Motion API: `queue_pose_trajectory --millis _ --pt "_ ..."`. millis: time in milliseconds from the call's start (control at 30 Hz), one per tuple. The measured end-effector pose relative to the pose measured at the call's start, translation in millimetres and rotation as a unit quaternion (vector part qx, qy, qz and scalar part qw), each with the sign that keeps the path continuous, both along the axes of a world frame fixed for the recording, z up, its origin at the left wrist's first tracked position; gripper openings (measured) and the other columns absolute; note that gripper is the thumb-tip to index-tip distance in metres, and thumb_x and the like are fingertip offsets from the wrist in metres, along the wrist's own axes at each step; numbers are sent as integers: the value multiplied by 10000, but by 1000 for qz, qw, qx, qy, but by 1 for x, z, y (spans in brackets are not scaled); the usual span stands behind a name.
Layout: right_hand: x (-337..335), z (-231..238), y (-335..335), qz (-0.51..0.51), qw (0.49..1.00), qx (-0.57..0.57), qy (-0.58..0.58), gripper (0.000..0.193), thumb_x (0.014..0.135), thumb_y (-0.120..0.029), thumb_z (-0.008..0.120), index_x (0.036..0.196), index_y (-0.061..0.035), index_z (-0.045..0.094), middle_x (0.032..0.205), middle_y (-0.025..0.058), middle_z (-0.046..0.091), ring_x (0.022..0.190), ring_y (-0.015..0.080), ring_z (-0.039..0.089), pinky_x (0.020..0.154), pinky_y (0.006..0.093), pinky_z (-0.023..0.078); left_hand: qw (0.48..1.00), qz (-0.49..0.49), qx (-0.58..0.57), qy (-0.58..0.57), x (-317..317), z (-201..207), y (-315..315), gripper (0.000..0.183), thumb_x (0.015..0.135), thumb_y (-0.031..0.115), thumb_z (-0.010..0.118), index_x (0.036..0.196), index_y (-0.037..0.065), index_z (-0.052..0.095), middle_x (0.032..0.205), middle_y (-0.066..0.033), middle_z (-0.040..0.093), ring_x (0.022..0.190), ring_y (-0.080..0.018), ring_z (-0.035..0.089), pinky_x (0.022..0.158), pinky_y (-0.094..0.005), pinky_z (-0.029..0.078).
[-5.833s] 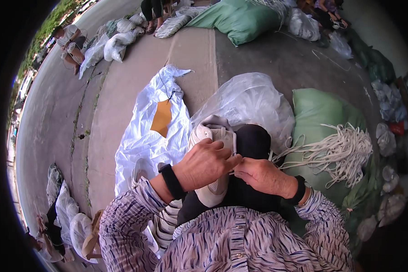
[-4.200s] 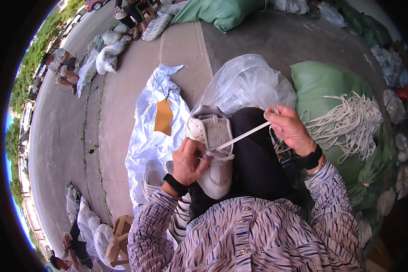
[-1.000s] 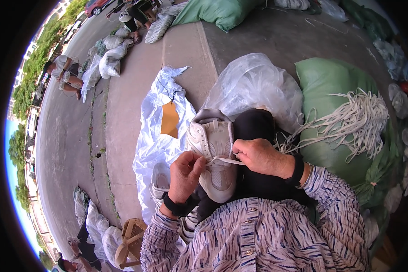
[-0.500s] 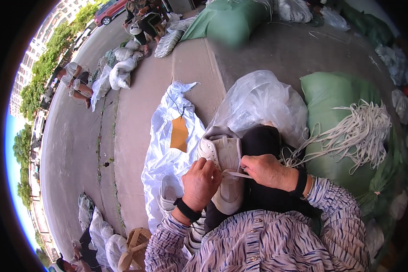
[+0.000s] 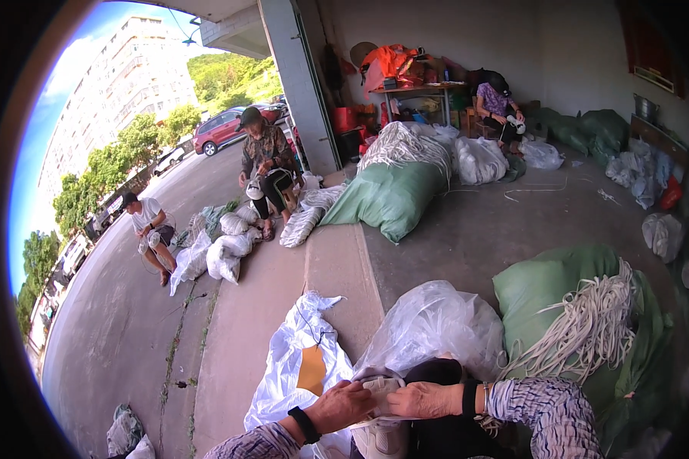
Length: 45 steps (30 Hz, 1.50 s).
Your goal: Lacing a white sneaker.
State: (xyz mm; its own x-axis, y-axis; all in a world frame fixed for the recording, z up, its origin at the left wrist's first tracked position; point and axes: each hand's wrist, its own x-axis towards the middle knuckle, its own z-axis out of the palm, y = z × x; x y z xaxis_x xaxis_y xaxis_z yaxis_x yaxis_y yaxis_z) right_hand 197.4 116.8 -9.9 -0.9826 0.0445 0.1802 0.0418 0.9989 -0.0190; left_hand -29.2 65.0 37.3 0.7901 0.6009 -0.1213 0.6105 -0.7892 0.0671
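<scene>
A pale beige sneaker rests on my lap between my hands, its lower part cut off by the picture's edge. My left hand is closed in a pinch at its left side. Opposite it, my right hand pinches at the lacing. A light shoelace runs between the two hands, mostly hidden by the fingers now. To the right, a bundle of off-white shoelaces lies over a stuffed green sack. A clear plastic bag sits just beyond my knees.
A white sack with an orange-yellow piece lies at left. Ahead stands another green sack topped with laces. Several people sit working farther off, among white bags. A pillar and a table stand behind.
The view has tilted up, so my hands and the sneaker sit lower in the picture and more of the background shows. Both hands stay at the sneaker's lacing.
</scene>
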Motion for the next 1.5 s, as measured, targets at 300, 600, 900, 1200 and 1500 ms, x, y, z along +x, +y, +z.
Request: queue_pose_trajectory --millis 300,600,900,1200,1500 --pt "-8 -2 -7 -141 940 -287 -122 267 745 -42 561 969 101 543 873 260 588 859 385 631 706 439 500 981 171 -81 -52 16 -30 -18 163 776 291 693 920 214 691 1057 5 581 1126 -219 412 907 -505 290" --pt "-7 -9 -25 -216 945 -235 -68 167 728 -50 578 863 42 609 919 199 586 807 362 615 656 404 492 744 250 -368 -499 -1 -48 8 131 890 182 631 878 54 658 750 6 604 720 -98 540 674 -253 436" --pt "-11 -8 12 -151 443 -841 271 110 929 -151 542 972 -53 567 793 109 623 550 98 524 472 230 428 549 287 -400 -675 -2 -64 -12 199 905 278 605 882 84 642 820 52 587 771 -46 492 747 -218 388" --pt "-47 16 -32 -169 590 -785 88 148 913 -106 548 1007 -2 595 720 21 581 572 72 534 506 191 433 561 225 -445 -661 -2 -62 -11 207 923 257 577 946 59 631 866 30 597 841 -57 539 850 -245 425" --pt "10 135 -41 -84 784 -574 222 146 929 -104 526 927 -8 636 716 60 600 534 63 512 479 189 400 842 44 -212 -495 33 -6 -19 387 878 419 582 1071 87 633 1024 -77 598 1026 -222 525 898 -356 374"
